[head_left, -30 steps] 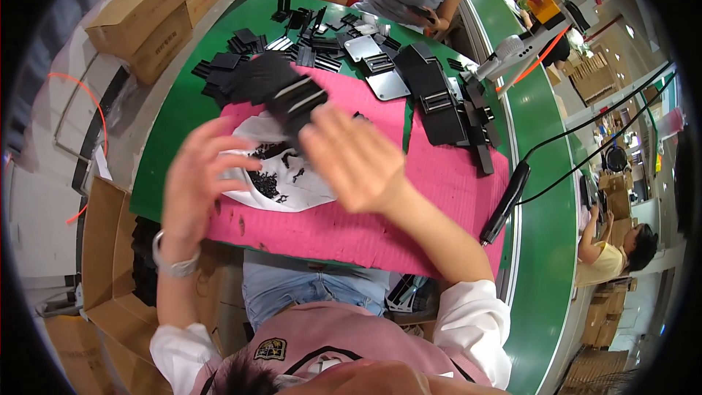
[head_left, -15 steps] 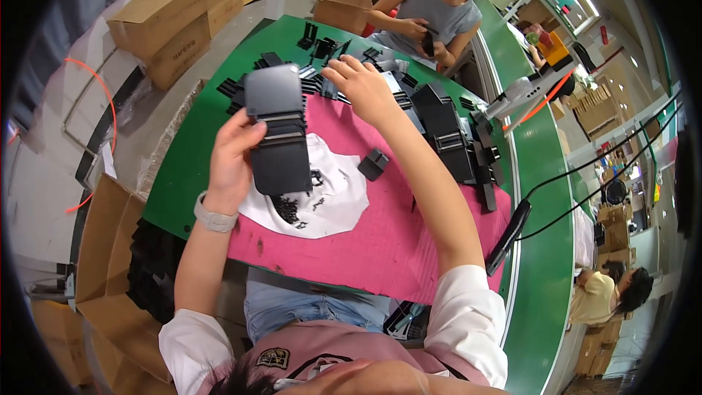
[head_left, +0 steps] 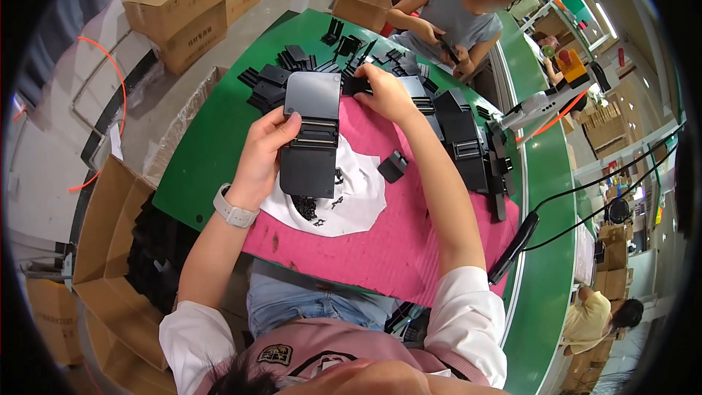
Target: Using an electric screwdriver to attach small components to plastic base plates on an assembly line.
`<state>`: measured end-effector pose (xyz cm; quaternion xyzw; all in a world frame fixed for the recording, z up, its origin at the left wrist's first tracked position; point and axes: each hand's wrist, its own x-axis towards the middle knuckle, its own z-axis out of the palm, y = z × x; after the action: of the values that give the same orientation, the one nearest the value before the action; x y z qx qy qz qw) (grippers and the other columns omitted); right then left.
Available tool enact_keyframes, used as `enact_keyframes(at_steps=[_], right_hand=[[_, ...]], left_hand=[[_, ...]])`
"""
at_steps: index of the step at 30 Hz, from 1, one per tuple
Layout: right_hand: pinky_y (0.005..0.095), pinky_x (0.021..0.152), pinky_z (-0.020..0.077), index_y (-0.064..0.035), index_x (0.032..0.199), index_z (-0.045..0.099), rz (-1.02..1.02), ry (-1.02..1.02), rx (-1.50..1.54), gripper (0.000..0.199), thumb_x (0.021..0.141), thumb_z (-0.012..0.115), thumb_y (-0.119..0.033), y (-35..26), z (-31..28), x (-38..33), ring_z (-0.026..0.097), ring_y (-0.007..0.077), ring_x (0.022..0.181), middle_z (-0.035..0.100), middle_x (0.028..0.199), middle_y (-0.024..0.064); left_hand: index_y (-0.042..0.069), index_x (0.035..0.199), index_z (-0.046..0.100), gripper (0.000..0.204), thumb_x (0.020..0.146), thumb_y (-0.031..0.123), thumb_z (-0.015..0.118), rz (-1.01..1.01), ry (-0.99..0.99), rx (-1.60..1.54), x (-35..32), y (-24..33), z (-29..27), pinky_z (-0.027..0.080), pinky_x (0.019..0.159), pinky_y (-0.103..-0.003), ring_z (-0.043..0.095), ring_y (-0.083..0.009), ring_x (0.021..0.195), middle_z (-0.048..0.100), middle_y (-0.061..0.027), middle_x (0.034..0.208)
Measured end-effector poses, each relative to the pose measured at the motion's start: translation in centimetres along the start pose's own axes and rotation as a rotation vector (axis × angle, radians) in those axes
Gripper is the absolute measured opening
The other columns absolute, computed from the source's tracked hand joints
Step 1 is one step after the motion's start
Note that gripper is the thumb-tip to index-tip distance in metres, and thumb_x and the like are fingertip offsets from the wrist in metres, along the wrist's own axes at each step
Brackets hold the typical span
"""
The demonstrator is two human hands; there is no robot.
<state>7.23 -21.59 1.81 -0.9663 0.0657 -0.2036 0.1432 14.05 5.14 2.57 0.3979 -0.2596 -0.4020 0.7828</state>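
My left hand point(head_left: 263, 148) is closed on the left edge of a long black plastic piece point(head_left: 313, 96), its thumb on the front. Two flat panels make up this piece, with a ridged, slotted band between them. Beyond its upper right corner, my right hand point(head_left: 386, 93) pinches a small dark plastic part point(head_left: 356, 85) at the near edge of a pile of black parts point(head_left: 272, 84). The fingers partly cover that part. Under the held piece lies a white cloth point(head_left: 358, 208) with tiny black bits point(head_left: 304, 208) on it. A small black block point(head_left: 393, 166) sits beside the cloth.
A pink mat point(head_left: 409, 249) covers the near part of the green table point(head_left: 201, 168). Larger black parts point(head_left: 468, 146) stand at the right, near a black cabled tool point(head_left: 514, 243). An open carton point(head_left: 110, 241) is at the left. Across the table sits a co-worker point(head_left: 464, 18).
My right hand has come down onto the pile's near edge and closed on a small dark part. The view has shifted slightly; my left hand keeps hold of the two-panel piece.
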Motion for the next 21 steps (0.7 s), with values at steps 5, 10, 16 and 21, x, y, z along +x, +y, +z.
enact_keyframes(at_steps=[5,10,16,21], right_hand=[[0.0305,0.054,0.0495,-0.0007,0.085,0.06,0.203,0.329,0.196,0.022,0.068,0.074,-0.004,-3.7,-2.4,-2.7,0.065,0.0212,0.064,0.065,0.071,0.0111],[0.0303,0.056,0.0506,-0.0039,0.076,0.058,-0.272,0.444,0.127,0.022,0.06,0.073,0.001,-11.2,-4.9,-7.1,0.062,0.0215,0.066,0.063,0.078,0.0061],[0.0347,0.067,0.0521,-0.0053,0.08,0.059,-0.321,0.178,0.144,0.029,0.058,0.077,-0.006,-12.4,-5.3,-9.3,0.062,0.0279,0.088,0.062,0.102,0.0112],[0.0353,0.069,0.0524,-0.0055,0.08,0.061,-0.345,0.139,0.14,0.026,0.061,0.078,-0.009,-12.0,-4.7,-10.1,0.061,0.0282,0.09,0.062,0.103,0.0109]], left_hand=[[0.0,0.109,0.059,0.026,0.093,0.02,0.055,-0.024,0.024,-0.003,-0.1,-1.1,-0.1,0.047,0.076,-0.022,0.06,-0.0081,0.085,0.064,-0.0032,0.097],[-0.001,0.111,0.057,0.028,0.092,0.021,0.057,-0.057,0.009,0.031,-1.4,-1.0,0.8,0.047,0.074,-0.022,0.059,-0.0082,0.085,0.063,-0.0033,0.097],[-0.002,0.113,0.056,0.033,0.09,0.021,0.062,-0.113,-0.064,0.066,-1.5,-1.9,1.7,0.047,0.077,-0.023,0.059,-0.0091,0.088,0.063,-0.006,0.099],[-0.002,0.114,0.056,0.035,0.089,0.022,0.062,-0.117,-0.061,0.097,-1.3,-2.1,1.5,0.047,0.08,-0.023,0.059,-0.0096,0.09,0.062,-0.0064,0.101]])
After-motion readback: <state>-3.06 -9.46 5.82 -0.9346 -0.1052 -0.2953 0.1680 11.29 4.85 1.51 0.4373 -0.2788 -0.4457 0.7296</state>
